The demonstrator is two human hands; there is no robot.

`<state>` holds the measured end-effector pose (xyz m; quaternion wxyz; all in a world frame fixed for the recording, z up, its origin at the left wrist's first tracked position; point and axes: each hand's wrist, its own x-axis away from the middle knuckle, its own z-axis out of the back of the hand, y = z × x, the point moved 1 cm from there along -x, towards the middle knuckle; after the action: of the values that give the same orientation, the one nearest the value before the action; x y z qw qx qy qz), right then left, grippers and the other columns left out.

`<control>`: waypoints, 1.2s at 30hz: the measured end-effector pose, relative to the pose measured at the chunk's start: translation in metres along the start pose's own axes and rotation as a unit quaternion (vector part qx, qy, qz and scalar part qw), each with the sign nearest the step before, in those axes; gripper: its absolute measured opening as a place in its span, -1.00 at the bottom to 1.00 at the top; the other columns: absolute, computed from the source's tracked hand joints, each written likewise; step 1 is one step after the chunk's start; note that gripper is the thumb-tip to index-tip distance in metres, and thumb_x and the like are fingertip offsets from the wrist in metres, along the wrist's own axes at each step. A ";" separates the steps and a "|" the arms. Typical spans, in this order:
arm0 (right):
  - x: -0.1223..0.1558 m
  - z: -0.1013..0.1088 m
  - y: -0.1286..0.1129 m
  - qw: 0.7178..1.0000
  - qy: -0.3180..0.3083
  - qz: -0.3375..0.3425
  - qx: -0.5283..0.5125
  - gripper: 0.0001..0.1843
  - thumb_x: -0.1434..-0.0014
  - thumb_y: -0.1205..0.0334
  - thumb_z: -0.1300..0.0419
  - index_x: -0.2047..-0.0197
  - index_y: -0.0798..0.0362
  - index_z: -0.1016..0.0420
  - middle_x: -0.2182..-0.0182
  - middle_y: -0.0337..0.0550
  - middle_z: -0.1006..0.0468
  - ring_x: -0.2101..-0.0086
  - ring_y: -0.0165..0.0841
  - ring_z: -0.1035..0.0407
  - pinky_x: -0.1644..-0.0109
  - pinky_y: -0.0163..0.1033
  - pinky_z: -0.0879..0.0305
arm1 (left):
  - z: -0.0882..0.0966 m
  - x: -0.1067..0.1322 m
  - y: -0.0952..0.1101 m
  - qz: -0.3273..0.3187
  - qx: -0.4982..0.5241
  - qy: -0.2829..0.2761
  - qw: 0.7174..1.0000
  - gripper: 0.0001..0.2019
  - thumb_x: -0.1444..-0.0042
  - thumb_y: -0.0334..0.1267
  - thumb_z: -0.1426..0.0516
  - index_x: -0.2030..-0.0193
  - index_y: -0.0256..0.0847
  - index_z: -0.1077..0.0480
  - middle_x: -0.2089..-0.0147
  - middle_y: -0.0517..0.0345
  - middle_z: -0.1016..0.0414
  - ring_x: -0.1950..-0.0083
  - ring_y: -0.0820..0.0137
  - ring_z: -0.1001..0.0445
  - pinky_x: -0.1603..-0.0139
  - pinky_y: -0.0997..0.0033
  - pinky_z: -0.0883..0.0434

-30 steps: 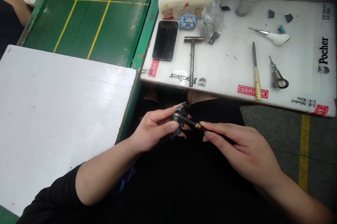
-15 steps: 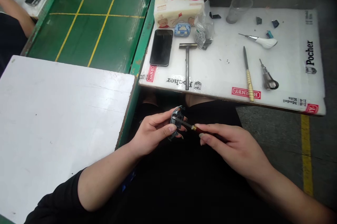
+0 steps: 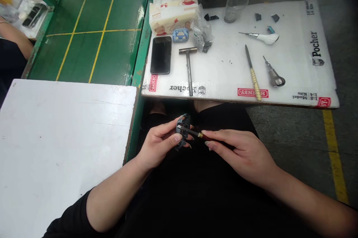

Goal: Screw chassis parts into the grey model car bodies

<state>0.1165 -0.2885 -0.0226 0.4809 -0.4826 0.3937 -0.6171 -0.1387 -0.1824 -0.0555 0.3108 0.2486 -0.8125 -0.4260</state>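
Just below the frame's centre, a small dark part (image 3: 182, 133) is pinched in the left hand (image 3: 157, 143), between thumb and fingers. The right hand (image 3: 243, 152) grips a slim tool (image 3: 191, 131) by its handle, metal tip against the part. Toward the top, a T-shaped tool (image 3: 189, 72) lies beside a phone (image 3: 161, 55); a pale-handled file (image 3: 253, 73) lies further right.

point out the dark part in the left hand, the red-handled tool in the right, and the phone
Dark part (image 3: 185, 121): head view, on its upper section.
Red-handled tool (image 3: 192, 132): head view, on its metal shaft, ahead of the handle.
Phone (image 3: 161, 55): head view, on the middle of its dark screen.
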 end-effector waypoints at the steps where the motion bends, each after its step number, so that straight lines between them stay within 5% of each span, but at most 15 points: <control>1: 0.000 -0.001 0.000 0.999 -0.014 -0.023 -0.025 -0.69 -0.49 0.01 -0.43 -0.18 -0.11 -0.88 0.20 -0.08 -0.87 0.30 -0.23 -0.73 0.25 -0.19 -0.65 | 0.000 0.000 0.000 0.000 0.000 0.002 1.000 -0.46 -0.41 -0.16 -0.45 -0.50 -0.01 -0.64 -0.15 -0.14 -0.83 -0.04 0.11 -0.81 -0.06 0.14 -0.79; 3: 0.000 -0.002 -0.001 0.992 -0.047 -0.077 -0.085 -0.62 -0.49 -0.07 -0.42 -0.19 -0.06 -0.87 0.35 -0.14 -0.79 0.47 -0.33 -0.57 0.45 -0.27 -0.45 | 0.001 -0.001 0.000 0.001 0.005 0.004 1.000 -0.46 -0.40 -0.16 -0.47 -0.49 -0.02 -0.65 -0.21 -0.17 -0.81 -0.05 0.09 -0.82 -0.04 0.15 -0.79; 11: -0.007 -0.001 0.000 0.967 -0.123 -0.139 -0.177 -0.51 -0.52 -0.18 -0.39 -0.23 0.03 -0.81 0.41 -0.22 -0.60 0.49 -0.47 -0.27 0.45 -0.33 -0.15 | -0.002 -0.005 0.004 -0.006 0.060 -0.021 0.998 -0.46 -0.36 -0.16 -0.51 -0.45 -0.03 -0.65 -0.19 -0.14 -0.80 -0.03 0.09 -0.84 0.04 0.14 -0.83; 16: -0.007 0.009 0.003 0.957 -0.157 -0.160 -0.184 -0.41 -0.53 -0.27 -0.37 -0.26 0.07 -0.78 0.42 -0.25 -0.53 0.46 -0.46 -0.30 0.41 -0.33 -0.21 | -0.003 -0.006 0.009 -0.007 0.094 -0.012 0.995 -0.51 -0.34 -0.20 -0.52 -0.37 -0.04 -0.63 -0.21 -0.10 -0.79 -0.04 0.10 -0.85 0.01 0.05 -0.86; 21: 0.000 0.011 -0.004 0.994 -0.054 -0.077 -0.058 -0.56 -0.58 -0.19 -0.34 -0.30 -0.13 -0.75 0.10 -0.13 -0.77 0.14 -0.26 -0.65 0.02 -0.18 -0.62 | -0.005 -0.009 0.017 -0.029 0.117 0.071 0.990 -0.38 -0.24 -0.17 -0.58 -0.40 0.00 -0.57 -0.21 -0.02 -0.75 -0.11 0.11 -0.82 -0.17 -0.12 -0.83; 25: 0.004 -0.006 -0.009 1.000 -0.006 0.015 0.026 -0.69 -0.62 0.00 -0.30 -0.33 -0.22 -0.67 -0.14 -0.17 -0.79 -0.05 -0.24 -0.73 -0.21 -0.12 -0.69 | -0.004 -0.011 0.014 -0.048 0.092 0.092 0.990 -0.40 -0.12 -0.21 -0.64 -0.28 -0.06 -0.65 -0.21 -0.01 -0.74 -0.12 0.12 -0.80 -0.33 -0.18 -0.75; 30: 0.002 -0.026 -0.016 0.988 0.017 0.121 0.097 -0.63 -0.67 0.21 -0.17 -0.42 -0.15 -0.59 -0.20 -0.13 -0.78 -0.18 -0.27 -0.72 -0.32 -0.15 -0.68 | 0.002 -0.012 0.008 -0.077 0.060 0.085 0.992 -0.43 -0.06 -0.31 -0.64 -0.21 -0.06 -0.69 -0.21 0.02 -0.75 -0.17 0.18 -0.78 -0.33 0.04 -0.74; 36: -0.002 -0.033 -0.020 0.982 0.016 0.145 0.118 -0.60 -0.66 0.33 -0.16 -0.45 -0.03 -0.56 -0.11 -0.09 -0.81 -0.08 -0.32 -0.76 -0.28 -0.24 -0.70 | 0.005 -0.013 0.008 -0.115 0.033 0.064 0.991 -0.44 -0.15 -0.36 -0.60 -0.26 0.01 -0.68 -0.25 0.05 -0.76 -0.22 0.22 -0.77 -0.37 0.12 -0.71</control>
<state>0.0800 -0.2814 -0.0112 0.6125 -0.3499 0.3914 -0.5910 -0.1345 -0.1674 -0.0545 0.3025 0.3772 -0.7705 -0.4155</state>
